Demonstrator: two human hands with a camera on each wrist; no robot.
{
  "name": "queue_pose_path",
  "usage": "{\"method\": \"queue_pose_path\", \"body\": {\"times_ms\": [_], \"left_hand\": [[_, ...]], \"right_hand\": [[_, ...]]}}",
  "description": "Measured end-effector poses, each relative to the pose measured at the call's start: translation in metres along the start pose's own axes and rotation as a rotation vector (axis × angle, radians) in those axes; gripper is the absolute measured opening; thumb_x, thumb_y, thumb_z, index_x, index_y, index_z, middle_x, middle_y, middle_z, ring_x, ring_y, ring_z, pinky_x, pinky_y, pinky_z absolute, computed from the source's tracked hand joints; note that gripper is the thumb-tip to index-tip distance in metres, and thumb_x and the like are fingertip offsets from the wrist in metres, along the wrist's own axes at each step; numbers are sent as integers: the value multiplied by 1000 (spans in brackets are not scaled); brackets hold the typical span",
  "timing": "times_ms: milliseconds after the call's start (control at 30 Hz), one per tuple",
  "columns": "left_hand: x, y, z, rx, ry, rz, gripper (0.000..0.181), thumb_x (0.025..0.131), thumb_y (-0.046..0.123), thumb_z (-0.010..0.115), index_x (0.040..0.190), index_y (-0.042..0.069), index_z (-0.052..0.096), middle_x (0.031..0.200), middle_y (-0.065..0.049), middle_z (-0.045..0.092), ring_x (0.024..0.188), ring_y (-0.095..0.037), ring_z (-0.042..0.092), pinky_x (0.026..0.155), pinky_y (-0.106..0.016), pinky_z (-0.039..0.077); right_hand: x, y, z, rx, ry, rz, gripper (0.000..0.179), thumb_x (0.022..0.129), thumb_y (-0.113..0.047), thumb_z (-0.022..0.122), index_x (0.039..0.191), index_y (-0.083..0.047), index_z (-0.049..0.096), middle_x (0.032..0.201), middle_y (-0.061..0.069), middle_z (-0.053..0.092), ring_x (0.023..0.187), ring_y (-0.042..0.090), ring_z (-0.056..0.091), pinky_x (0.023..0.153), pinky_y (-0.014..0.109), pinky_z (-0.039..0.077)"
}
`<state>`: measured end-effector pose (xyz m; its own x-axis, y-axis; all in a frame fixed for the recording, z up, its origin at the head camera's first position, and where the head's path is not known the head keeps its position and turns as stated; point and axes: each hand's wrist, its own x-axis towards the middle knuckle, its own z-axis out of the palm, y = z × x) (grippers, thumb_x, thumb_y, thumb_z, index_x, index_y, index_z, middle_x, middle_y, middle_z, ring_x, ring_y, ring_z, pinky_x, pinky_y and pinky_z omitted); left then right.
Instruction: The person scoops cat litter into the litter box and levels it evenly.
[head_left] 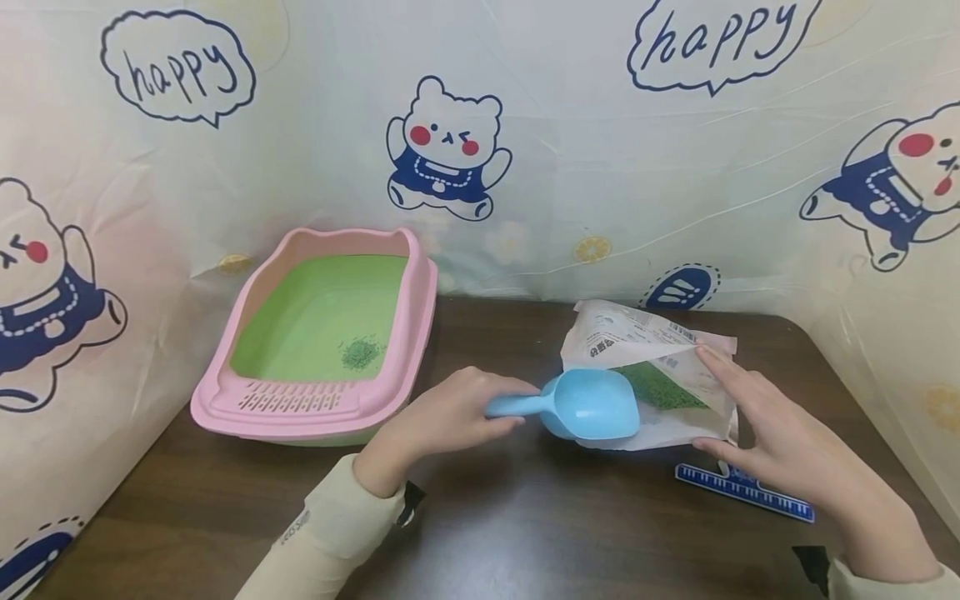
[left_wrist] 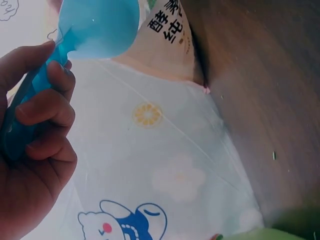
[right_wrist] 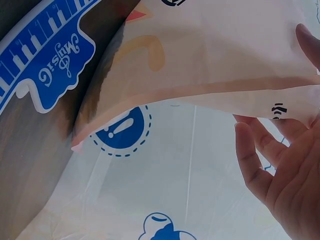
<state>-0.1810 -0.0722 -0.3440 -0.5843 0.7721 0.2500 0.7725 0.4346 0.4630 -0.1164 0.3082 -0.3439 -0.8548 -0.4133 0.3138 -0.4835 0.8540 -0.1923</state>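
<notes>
Toward the right side of the table [head_left: 480, 533], near its far edge, the paper bag [head_left: 663, 429] sits with its mouth gaping, green granules [head_left: 663, 387] showing inside. The right hand [head_left: 787, 446] holds it at the mouth, thumb on the near panel and fingers curved loosely behind the far panel, probably to steady it and keep the 2 sides apart; how hard they press I cannot tell. The left hand [head_left: 457, 412] grasps the handle of the blue scoop [head_left: 596, 404], its fingers wrapped round it and the thumb laid along it. Holding it so far back seems to leave the bowl clear, which is turned hollow side up, looks bare inside and overlaps the left part of the bag's mouth; whether they touch is unclear. At the table's far left corner stands the litter tray [head_left: 300, 419] with its pink rim, set apart from the bag, likely so the arms have room between the 2. A small heap of granules [head_left: 362, 354] lies in its near right corner. Just below the right hand, toward the table's right edge, rests 1 blue piano-key strip [head_left: 742, 494], off the scoop's side and presumably out of its way.
</notes>
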Motion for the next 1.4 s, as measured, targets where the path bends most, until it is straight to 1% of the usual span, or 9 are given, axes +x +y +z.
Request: {"method": "queue_pose_path", "body": {"times_ms": [133, 267, 467, 600, 767, 967, 1167, 1300, 1400], "left_hand": [[2, 1, 2, 2, 2, -6, 29, 91, 15, 69, 120, 13, 71, 85, 7, 67, 63, -1, 50, 61, -16, 46], [4, 2, 4, -20, -1, -16, 29, 91, 15, 69, 120, 14, 71, 84, 7, 66, 62, -1, 50, 60, -16, 46], [12, 3, 9, -41, -13, -2, 28, 92, 14, 68, 119, 11, 71, 85, 5, 66, 64, -1, 50, 61, -15, 45], [17, 6, 12, -25, -22, -18, 28, 92, 14, 68, 120, 11, 70, 87, 5, 67, 65, -2, 51, 63, -16, 46], [20, 9, 17, -33, -37, -42, 29, 92, 15, 69, 121, 10, 70, 88, 3, 68, 66, -4, 53, 63, -16, 46], [25, 9, 22, -27, -21, -21, 29, 92, 14, 69, 120, 9, 70, 89, 2, 69, 65, -3, 52, 62, -14, 45], [31, 10, 28, -40, -31, -58, 31, 92, 14, 69, 123, 9, 70, 92, 2, 71, 63, -4, 51, 62, -14, 44], [36, 11, 34, -53, -40, -89, 32, 92, 13, 69, 124, 8, 69, 94, 0, 72, 62, -4, 51, 61, -14, 44], [40, 11, 39, -50, -28, -98, 30, 92, 11, 69, 121, 8, 70, 89, 0, 70, 61, -5, 51, 59, -14, 43]], "right_hand": [[0, 1, 1, 6, -9, 3, 113, 71, -34, 89, 160, -20, 20, 138, 15, 52, 105, 23, 53, 78, 52, 54], [0, 1, 1, -1, -9, 2, 113, 71, -33, 89, 160, -20, 20, 139, 15, 52, 106, 22, 53, 79, 51, 54], [0, 0, -1, -13, 5, -7, 114, 69, -30, 91, 159, -19, 22, 137, 15, 53, 105, 22, 54, 80, 51, 54], [1, 1, -2, -4, 6, -11, 115, 68, -29, 91, 159, -18, 22, 134, 15, 54, 105, 23, 54, 80, 52, 54], [0, 1, 1, -2, 0, -9, 116, 68, -31, 91, 160, -18, 21, 133, 16, 55, 105, 24, 55, 80, 52, 54], [0, 2, 1, -22, 19, -15, 117, 67, -30, 92, 159, -16, 22, 133, 16, 55, 105, 24, 55, 79, 50, 53], [-2, 1, 1, -27, 30, -22, 119, 65, -27, 93, 159, -15, 21, 131, 16, 56, 101, 22, 54, 73, 44, 55], [-5, 2, 1, -18, 23, -16, 121, 64, -26, 93, 160, -15, 20, 130, 17, 56, 102, 24, 55, 74, 48, 55], [-6, 3, 1, -17, 18, -13, 122, 65, -25, 93, 160, -15, 18, 130, 19, 55, 103, 26, 56, 75, 52, 54]]}}
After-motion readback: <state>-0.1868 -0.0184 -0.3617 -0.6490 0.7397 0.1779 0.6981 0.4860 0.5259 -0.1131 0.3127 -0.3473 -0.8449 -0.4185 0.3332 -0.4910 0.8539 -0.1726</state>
